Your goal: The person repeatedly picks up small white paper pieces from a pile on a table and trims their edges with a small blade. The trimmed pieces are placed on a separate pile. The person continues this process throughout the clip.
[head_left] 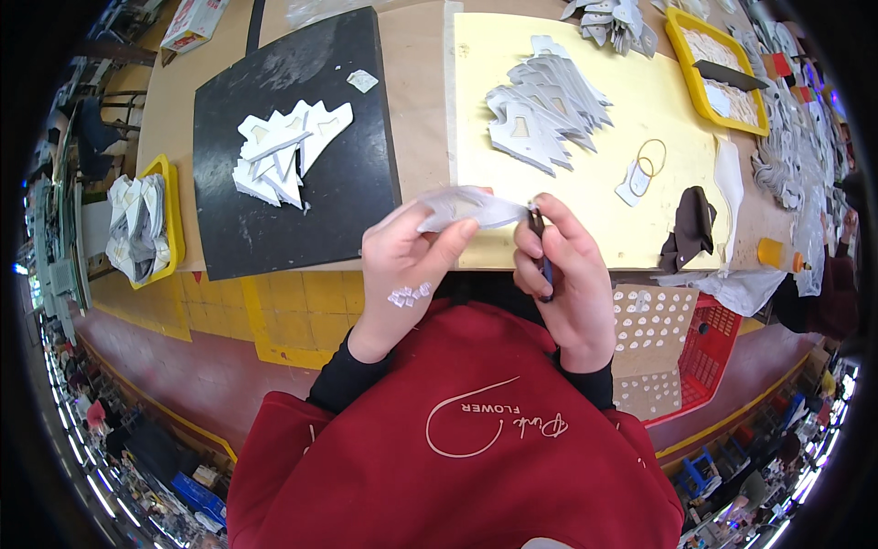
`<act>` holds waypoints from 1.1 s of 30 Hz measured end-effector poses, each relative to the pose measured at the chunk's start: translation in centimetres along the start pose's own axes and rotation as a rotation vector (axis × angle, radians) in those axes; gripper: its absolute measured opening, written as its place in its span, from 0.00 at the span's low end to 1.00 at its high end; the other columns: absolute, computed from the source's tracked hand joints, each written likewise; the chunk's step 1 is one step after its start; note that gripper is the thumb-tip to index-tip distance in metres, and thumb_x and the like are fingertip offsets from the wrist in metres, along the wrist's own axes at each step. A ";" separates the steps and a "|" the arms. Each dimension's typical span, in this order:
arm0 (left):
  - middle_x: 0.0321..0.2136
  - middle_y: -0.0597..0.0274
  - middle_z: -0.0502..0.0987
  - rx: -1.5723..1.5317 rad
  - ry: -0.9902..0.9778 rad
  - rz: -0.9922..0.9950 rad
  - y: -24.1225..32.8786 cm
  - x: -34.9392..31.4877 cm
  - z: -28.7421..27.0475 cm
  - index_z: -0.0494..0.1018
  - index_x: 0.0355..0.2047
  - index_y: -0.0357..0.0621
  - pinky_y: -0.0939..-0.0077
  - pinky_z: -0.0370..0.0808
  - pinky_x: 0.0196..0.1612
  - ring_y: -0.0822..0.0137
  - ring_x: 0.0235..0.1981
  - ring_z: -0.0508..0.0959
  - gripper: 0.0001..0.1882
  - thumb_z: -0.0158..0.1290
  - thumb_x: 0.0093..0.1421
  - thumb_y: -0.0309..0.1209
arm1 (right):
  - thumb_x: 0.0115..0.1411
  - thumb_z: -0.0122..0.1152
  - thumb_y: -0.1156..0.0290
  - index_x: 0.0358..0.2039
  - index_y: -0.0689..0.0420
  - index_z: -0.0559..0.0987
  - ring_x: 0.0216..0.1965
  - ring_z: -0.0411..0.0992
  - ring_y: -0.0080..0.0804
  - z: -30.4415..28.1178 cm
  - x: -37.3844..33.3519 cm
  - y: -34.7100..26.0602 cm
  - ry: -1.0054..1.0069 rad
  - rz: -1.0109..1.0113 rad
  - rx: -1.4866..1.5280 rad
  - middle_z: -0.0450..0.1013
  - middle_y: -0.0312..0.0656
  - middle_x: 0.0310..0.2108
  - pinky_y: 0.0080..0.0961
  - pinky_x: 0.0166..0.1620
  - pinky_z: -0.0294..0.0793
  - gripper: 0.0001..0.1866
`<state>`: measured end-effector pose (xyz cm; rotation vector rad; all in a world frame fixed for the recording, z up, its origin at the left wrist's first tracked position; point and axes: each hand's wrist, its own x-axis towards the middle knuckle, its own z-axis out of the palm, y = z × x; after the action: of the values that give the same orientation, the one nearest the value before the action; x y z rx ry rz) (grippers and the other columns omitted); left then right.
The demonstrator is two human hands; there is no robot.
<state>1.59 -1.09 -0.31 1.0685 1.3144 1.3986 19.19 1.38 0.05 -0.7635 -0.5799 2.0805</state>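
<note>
My left hand (402, 252) is closed on a thin pale grey cut piece (471, 209), pinched between thumb and fingers and lifted above the table's near edge. My right hand (572, 274) grips a small dark-handled tool (540, 245), its light tip meeting the right end of the piece. The tool's exact kind does not show. Several small whitish squares (409, 294) stick to my left wrist. Beyond my left hand, a pile of white cut pieces (288, 146) lies on a black board (357, 229). Overlapping grey pieces (544, 105) lie on a yellow sheet (476, 55) farther off.
Yellow trays of pieces stand at left (174, 210) and far right (681, 46). On the right lie a tag with a yellow ring (633, 183) and a dark brown cloth (692, 229). Below the table edge at right is a red crate (713, 352) beside a dotted cardboard sheet (649, 320).
</note>
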 end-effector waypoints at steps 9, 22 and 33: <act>0.38 0.49 0.78 0.554 0.122 0.221 -1.8 2.6 -1.7 0.76 0.38 0.31 0.69 0.73 0.45 0.55 0.42 0.77 0.11 0.56 0.59 0.27 | 0.51 0.62 0.80 0.47 0.53 0.80 0.21 0.70 0.33 3.8 0.3 2.3 -0.261 -0.590 -1.445 0.69 0.38 0.26 0.24 0.26 0.69 0.20; 0.51 0.52 0.73 1.066 0.713 0.277 2.3 4.5 -11.2 0.76 0.36 0.39 0.62 0.64 0.58 0.53 0.56 0.70 0.10 0.61 0.57 0.31 | 0.54 0.67 0.67 0.45 0.54 0.77 0.30 0.76 0.34 -3.4 5.4 -0.2 0.421 -0.612 -1.572 0.72 0.39 0.31 0.28 0.32 0.74 0.17; 0.40 0.57 0.79 -0.047 -0.037 -0.126 -2.5 2.4 1.3 0.75 0.45 0.35 0.77 0.75 0.42 0.70 0.37 0.79 0.18 0.62 0.54 0.25 | 0.56 0.64 0.76 0.23 0.65 0.73 0.23 0.55 0.17 -1.4 2.5 -0.3 0.192 -0.253 -1.002 0.58 0.33 0.18 0.19 0.26 0.54 0.10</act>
<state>2.52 1.62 -2.68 0.9587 1.2931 1.3037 19.15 3.76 -1.57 -1.3267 -1.5516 1.3788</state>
